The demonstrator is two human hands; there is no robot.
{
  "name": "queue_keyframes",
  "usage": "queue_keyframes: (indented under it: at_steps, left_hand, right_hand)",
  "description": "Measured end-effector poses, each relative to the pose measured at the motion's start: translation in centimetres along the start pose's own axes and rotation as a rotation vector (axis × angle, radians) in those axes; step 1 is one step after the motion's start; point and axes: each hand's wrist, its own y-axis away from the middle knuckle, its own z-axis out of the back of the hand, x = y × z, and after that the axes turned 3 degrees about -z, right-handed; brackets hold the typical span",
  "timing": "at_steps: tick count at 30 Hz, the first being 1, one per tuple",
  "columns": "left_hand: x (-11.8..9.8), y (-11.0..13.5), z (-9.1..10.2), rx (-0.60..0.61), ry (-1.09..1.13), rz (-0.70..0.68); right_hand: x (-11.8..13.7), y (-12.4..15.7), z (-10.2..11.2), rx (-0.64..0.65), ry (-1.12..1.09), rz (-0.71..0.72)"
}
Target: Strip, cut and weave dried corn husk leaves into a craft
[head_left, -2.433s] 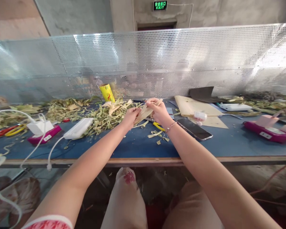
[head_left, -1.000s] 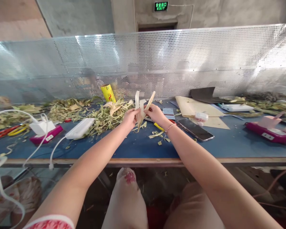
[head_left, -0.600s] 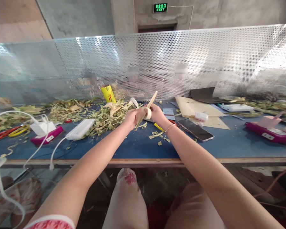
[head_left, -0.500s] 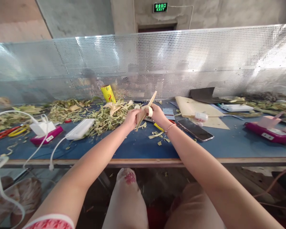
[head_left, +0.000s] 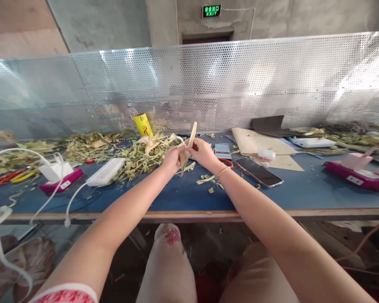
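Both my hands meet above the blue table (head_left: pixel 177 195), pinching one pale straw-coloured leaf strip (head_left: pixel 191 141) between them. My left hand (head_left: pixel 172 158) grips its lower part, where the tip hangs down. My right hand (head_left: pixel 204 152) is closed on the middle, and the upper end stands almost upright above my fingers. A thin loop of the strip curls between the two hands. Small cut scraps (head_left: pixel 206 180) lie on the table just below.
A heap of green-yellow leaf trimmings (head_left: pixel 126 153) covers the back left. A phone (head_left: pixel 260 171), yellow-handled scissors (head_left: pixel 219 162), a yellow can (head_left: pixel 142 125), white chargers with cables (head_left: pixel 104 171), pink devices (head_left: pixel 355 173) and cardboard (head_left: pixel 259 143) lie around. A perforated metal screen (head_left: pixel 271 80) walls the far edge.
The two raised ends of the strip have been folded and wound together. Now only one end stands up, and my hands have drawn slightly left and closer.
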Motion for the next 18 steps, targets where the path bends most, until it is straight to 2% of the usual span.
queue_keyframes:
  at_steps: [3, 12, 18]
  left_hand:
    - [-0.1, 0.0, -0.1, 0.008, 0.004, -0.010]
    - [0.2, -0.3, 0.2, 0.024, -0.009, -0.065]
    - [0.1, -0.3, 0.1, 0.095, 0.001, -0.049]
  right_hand:
    - [0.3, 0.2, 0.0, 0.005, 0.001, 0.020]
    - [-1.7, 0.1, -1.5, 0.162, -0.304, -0.252]
    - [-0.9, 0.1, -1.2, 0.108, -0.377, -0.378]
